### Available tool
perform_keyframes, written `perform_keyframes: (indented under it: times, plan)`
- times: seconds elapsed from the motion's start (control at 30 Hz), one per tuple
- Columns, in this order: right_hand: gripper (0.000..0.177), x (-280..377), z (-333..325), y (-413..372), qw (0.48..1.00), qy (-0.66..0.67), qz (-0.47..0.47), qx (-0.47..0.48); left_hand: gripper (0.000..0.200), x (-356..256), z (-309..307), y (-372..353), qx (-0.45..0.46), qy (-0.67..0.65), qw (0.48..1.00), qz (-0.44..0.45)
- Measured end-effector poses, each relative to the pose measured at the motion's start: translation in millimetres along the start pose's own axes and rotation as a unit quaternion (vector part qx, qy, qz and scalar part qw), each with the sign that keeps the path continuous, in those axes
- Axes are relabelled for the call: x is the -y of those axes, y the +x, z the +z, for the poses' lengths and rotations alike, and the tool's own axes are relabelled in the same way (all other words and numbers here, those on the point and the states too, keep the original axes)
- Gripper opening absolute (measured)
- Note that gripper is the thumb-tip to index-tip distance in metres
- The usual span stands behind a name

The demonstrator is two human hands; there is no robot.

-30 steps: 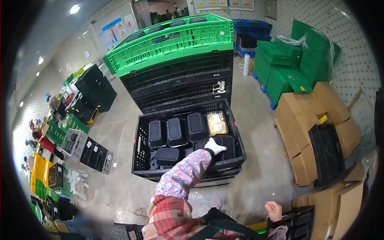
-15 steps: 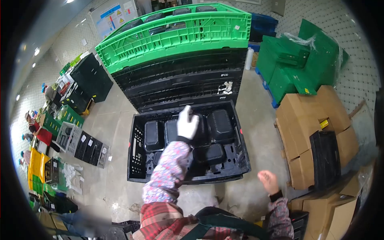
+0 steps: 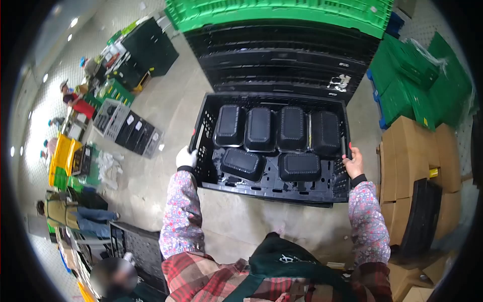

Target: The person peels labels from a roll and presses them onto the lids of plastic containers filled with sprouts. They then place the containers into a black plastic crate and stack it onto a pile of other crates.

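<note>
A black plastic crate point(image 3: 266, 193) is in front of me, with both my hands at its sides. My left hand point(image 3: 187, 157), in a white glove, is closed on the left wall. My bare right hand point(image 3: 354, 162) grips the right wall, its thumb near the top edge. Inside, several black lidded food containers stand in a back row, among them a left one point(image 3: 230, 126) and a right one point(image 3: 324, 133). Two more, a tilted container point(image 3: 243, 164) and a straighter container point(image 3: 299, 167), lie in front of that row.
Behind the crate rises a stack of black crates point(image 3: 271, 60) topped by a green crate point(image 3: 282, 15). Cardboard boxes point(image 3: 407, 161) and green folded sheets point(image 3: 407, 80) stand on the right. To the left are grey and black crates point(image 3: 131, 128) and people, one in a red apron point(image 3: 83, 106).
My left hand has moved from over the containers to the crate's left wall. My right hand has come up to the right wall. The view has tilted down, and the front containers now lie differently.
</note>
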State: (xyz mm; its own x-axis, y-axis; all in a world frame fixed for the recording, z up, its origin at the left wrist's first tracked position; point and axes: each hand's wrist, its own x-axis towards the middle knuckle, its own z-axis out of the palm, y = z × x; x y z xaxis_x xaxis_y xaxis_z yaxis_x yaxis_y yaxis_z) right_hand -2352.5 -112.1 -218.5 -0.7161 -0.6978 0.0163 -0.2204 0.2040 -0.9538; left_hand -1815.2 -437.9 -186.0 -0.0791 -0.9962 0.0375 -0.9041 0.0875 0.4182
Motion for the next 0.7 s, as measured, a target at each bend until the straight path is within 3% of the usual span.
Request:
perform_keyframes:
  times: [0.1,0.17,0.2,0.23,0.27,0.33,0.4,0.47,0.5,0.57,0.63,0.7]
  plan:
    - [0.038,2.4,-31.0,-0.2,0.999,0.038,-0.008,0.032,0.030,-28.3,-40.6,-29.6,0.009,-0.054,0.998,0.028]
    - [0.054,34.4,-62.7,-22.0,0.995,0.047,0.026,0.080,0.027,-49.6,-70.1,-59.1,0.052,-0.057,0.997,0.030]
    - [0.060,33.3,-83.8,-30.6,0.996,0.043,0.037,0.070,0.025,-71.1,-94.6,-88.2,0.030,-0.056,0.994,0.091]
    - [0.055,10.4,-114.4,-34.5,0.997,0.049,-0.007,0.058,0.024,-71.8,-97.8,-103.3,0.039,-0.021,0.986,0.159]
    - [0.050,6.5,-146.6,-45.7,0.995,0.049,0.048,0.077,0.024,-93.6,-116.8,-128.7,0.088,-0.028,0.989,0.113]
    - [0.047,6.7,-207.5,-75.9,0.994,0.023,0.070,0.086,0.024,-116.2,-124.5,-169.3,0.112,-0.084,0.981,0.134]
    - [0.046,2.7,-264.2,-110.0,0.996,-0.021,0.063,0.064,0.024,-126.0,-98.3,-206.8,0.089,-0.134,0.972,0.170]
    - [0.042,0.3,-329.7,-145.4,0.994,-0.076,0.067,0.034,0.023,-147.6,-79.1,-238.5,0.121,-0.211,0.956,0.162]
    - [0.040,2.8,-358.6,-164.0,0.993,-0.099,0.071,0.011,0.037,-156.1,-66.3,-250.1,0.144,-0.209,0.953,0.168]
    - [0.043,14.3,-415.7,-204.7,0.984,-0.146,0.101,-0.030,0.036,-174.0,-29.6,-276.7,0.088,-0.256,0.937,0.220]
    - [0.044,24.4,-458.2,-249.1,0.979,-0.147,0.104,-0.095,0.036,-194.9,-15.4,-292.5,0.117,-0.299,0.921,0.222]
    - [0.046,32.9,-495.5,-287.1,0.972,-0.195,0.103,-0.081,0.036,-210.8,-5.9,-301.5,0.118,-0.320,0.908,0.244]
